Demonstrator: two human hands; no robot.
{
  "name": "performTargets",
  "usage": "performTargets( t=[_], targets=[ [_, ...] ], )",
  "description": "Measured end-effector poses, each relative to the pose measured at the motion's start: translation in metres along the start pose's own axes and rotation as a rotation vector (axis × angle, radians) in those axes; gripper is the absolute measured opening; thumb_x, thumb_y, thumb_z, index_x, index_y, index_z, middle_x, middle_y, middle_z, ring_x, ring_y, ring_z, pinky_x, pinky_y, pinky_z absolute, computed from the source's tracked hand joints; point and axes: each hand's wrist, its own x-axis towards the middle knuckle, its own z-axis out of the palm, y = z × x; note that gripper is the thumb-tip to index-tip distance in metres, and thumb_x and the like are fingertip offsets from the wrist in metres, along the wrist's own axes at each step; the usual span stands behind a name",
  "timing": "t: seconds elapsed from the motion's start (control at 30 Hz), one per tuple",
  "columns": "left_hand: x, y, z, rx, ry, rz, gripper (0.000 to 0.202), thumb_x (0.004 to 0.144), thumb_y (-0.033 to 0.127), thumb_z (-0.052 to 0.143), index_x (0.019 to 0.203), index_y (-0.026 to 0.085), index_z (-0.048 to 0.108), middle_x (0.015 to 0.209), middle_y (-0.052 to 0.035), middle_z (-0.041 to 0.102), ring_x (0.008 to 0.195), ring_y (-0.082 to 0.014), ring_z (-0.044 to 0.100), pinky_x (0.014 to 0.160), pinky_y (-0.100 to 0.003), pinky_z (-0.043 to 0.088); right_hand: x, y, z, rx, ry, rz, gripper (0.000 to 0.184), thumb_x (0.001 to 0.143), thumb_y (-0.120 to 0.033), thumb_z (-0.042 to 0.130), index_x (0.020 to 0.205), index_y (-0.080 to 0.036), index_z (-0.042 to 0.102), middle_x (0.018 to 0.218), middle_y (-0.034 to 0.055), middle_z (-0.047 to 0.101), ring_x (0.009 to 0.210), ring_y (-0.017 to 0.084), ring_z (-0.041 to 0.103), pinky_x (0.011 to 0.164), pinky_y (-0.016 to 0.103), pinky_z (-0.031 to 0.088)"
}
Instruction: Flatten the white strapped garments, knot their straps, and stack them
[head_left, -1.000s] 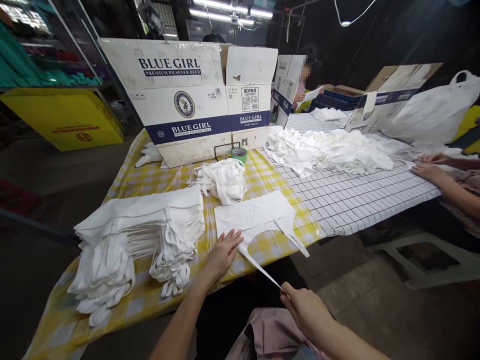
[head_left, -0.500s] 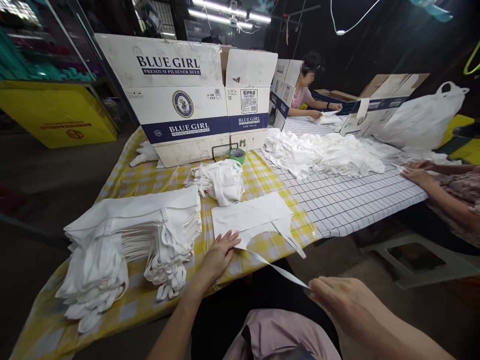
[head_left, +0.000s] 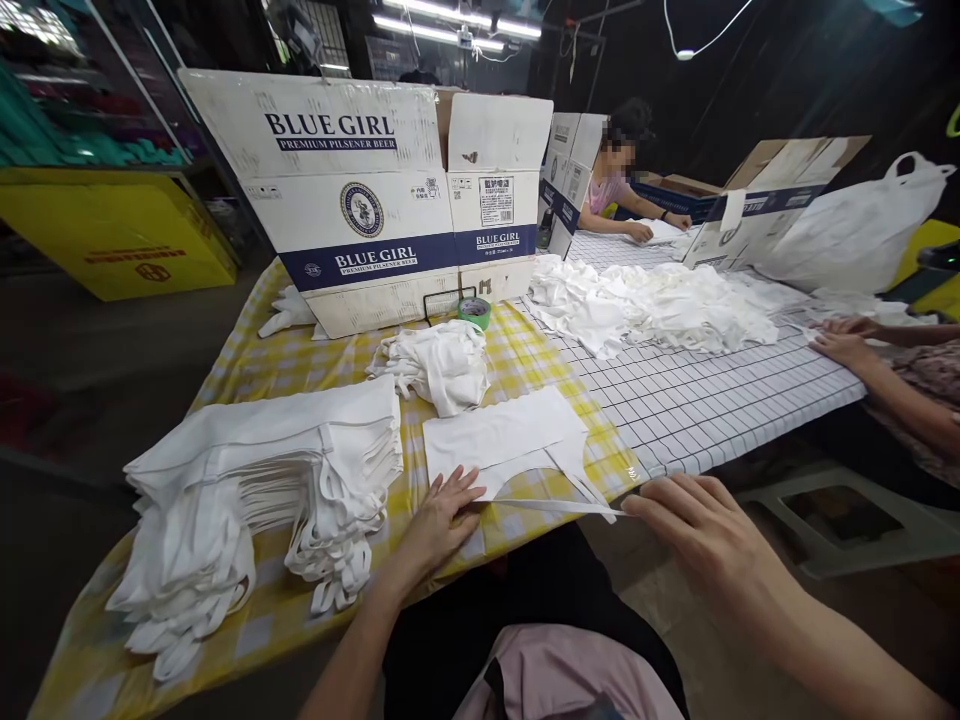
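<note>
A white strappy garment [head_left: 502, 432], like a camisole top, is laid flat near the front edge of the table. My left hand [head_left: 444, 515] rests on its lower left corner with the fingers stretched out. Beyond the table edge, my right hand [head_left: 694, 525] pinches the end of the garment's thin white strap [head_left: 551, 506], which runs taut between the two hands. Left of my left hand lies a thick stack of folded white garments [head_left: 259, 430], their straps hanging in loops at the front. A crumpled white bundle [head_left: 439, 362] sits just behind the flat garment.
A large beer carton [head_left: 360, 200] stands at the back of the yellow checked tablecloth [head_left: 525, 335], with green tape [head_left: 474, 312] before it. White garments [head_left: 652, 305] are heaped on the grid-patterned cloth [head_left: 660, 400]. Co-workers' hands [head_left: 847, 345] are at the right; another person [head_left: 611, 190] works farther back.
My right hand has risen to about table height, carrying the strap end up with it. The strap now runs nearly level across the garment's front. My left hand stays in place.
</note>
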Motion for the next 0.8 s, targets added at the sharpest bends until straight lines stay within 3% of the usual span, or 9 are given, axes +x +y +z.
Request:
performTargets(
  t=[0.17, 0.23, 0.33, 0.4, 0.47, 0.5, 0.57, 0.67, 0.8],
  targets=[
    [0.010, 0.039, -0.012, -0.197, -0.049, 0.072, 0.042, 0.080, 0.031, 0.055, 0.122, 0.029, 0.052, 0.137, -0.0022, 0.043, 0.131, -0.0213, 0.030, 0.111, -0.047, 0.006, 0.033, 0.005, 0.010, 0.068, 0.148, -0.118, 0.025, 0.088, -0.011, 0.042, 0.093, -0.025, 0.061, 0.087, 0.0037, 0.059, 0.091, 0.017, 0.054, 0.083, 0.034, 0.033],
    [0.016, 0.060, -0.018, -0.367, -0.079, 0.097, 0.038, 0.082, 0.033, 0.054, 0.119, 0.027, 0.055, 0.129, -0.0039, 0.052, 0.122, -0.0215, 0.043, 0.109, -0.043, 0.018, 0.052, 0.010, 0.020, 0.102, 0.211, -0.160, 0.025, 0.086, -0.010, 0.045, 0.093, -0.027, 0.063, 0.090, 0.0042, 0.059, 0.094, 0.019, 0.053, 0.083, 0.035, 0.033],
    [0.025, 0.085, -0.022, -0.617, -0.101, 0.050, 0.031, 0.084, 0.038, 0.050, 0.105, 0.021, 0.064, 0.108, -0.0059, 0.065, 0.101, -0.0205, 0.058, 0.093, -0.034, 0.039, 0.086, 0.022, 0.037, 0.204, 0.279, -0.183, 0.024, 0.086, -0.013, 0.047, 0.092, -0.028, 0.065, 0.093, 0.0048, 0.058, 0.095, 0.019, 0.052, 0.080, 0.034, 0.037],
    [0.031, 0.091, -0.021, -0.725, -0.065, -0.012, 0.030, 0.084, 0.039, 0.049, 0.091, 0.016, 0.067, 0.089, -0.0060, 0.070, 0.089, -0.0195, 0.061, 0.084, -0.030, 0.043, 0.106, 0.030, 0.051, 0.302, 0.305, -0.095, 0.022, 0.086, -0.018, 0.048, 0.096, -0.028, 0.064, 0.100, 0.0063, 0.057, 0.097, 0.021, 0.051, 0.078, 0.035, 0.040],
    [0.036, 0.090, -0.016, -0.785, 0.010, -0.068, 0.031, 0.084, 0.039, 0.049, 0.082, 0.013, 0.066, 0.075, -0.0057, 0.069, 0.084, -0.0191, 0.061, 0.082, -0.029, 0.043, 0.119, 0.033, 0.068, 0.399, 0.299, 0.116, 0.022, 0.086, -0.024, 0.048, 0.102, -0.026, 0.062, 0.104, 0.0087, 0.056, 0.096, 0.023, 0.051, 0.076, 0.036, 0.042],
    [0.038, 0.087, -0.013, -0.800, 0.049, -0.092, 0.032, 0.084, 0.039, 0.048, 0.080, 0.013, 0.065, 0.071, -0.0058, 0.069, 0.084, -0.0191, 0.061, 0.082, -0.028, 0.043, 0.122, 0.033, 0.077, 0.463, 0.241, 0.245, 0.022, 0.085, -0.028, 0.048, 0.101, -0.023, 0.063, 0.101, 0.0097, 0.057, 0.093, 0.023, 0.053, 0.074, 0.037, 0.042],
    [0.041, 0.082, -0.008, -0.787, 0.101, -0.132, 0.033, 0.085, 0.040, 0.048, 0.078, 0.013, 0.064, 0.068, -0.0057, 0.068, 0.083, -0.0190, 0.061, 0.080, -0.027, 0.043, 0.119, 0.026, 0.096, 0.695, -0.037, 0.454, 0.029, 0.085, -0.038, 0.045, 0.088, -0.018, 0.066, 0.086, 0.0098, 0.062, 0.081, 0.023, 0.056, 0.069, 0.036, 0.043],
    [0.042, 0.076, 0.001, -0.709, 0.102, -0.190, 0.033, 0.085, 0.042, 0.045, 0.074, 0.015, 0.060, 0.063, -0.0029, 0.066, 0.067, -0.0160, 0.062, 0.068, -0.025, 0.045, 0.106, 0.003, 0.121, 1.308, -0.524, 0.543, 0.047, 0.085, -0.051, 0.038, 0.071, -0.014, 0.064, 0.069, 0.0075, 0.063, 0.069, 0.019, 0.058, 0.065, 0.031, 0.042],
    [0.037, 0.076, 0.011, -0.551, 0.060, -0.228, 0.035, 0.086, 0.040, 0.040, 0.067, 0.017, 0.056, 0.061, -0.0001, 0.063, 0.049, -0.0115, 0.056, 0.056, -0.023, 0.042, 0.101, -0.025, 0.141, 1.950, -0.675, 0.619, 0.036, 0.079, -0.049, 0.049, 0.080, -0.014, 0.060, 0.065, 0.0028, 0.061, 0.053, 0.015, 0.056, 0.056, 0.030, 0.042]
  ],
)
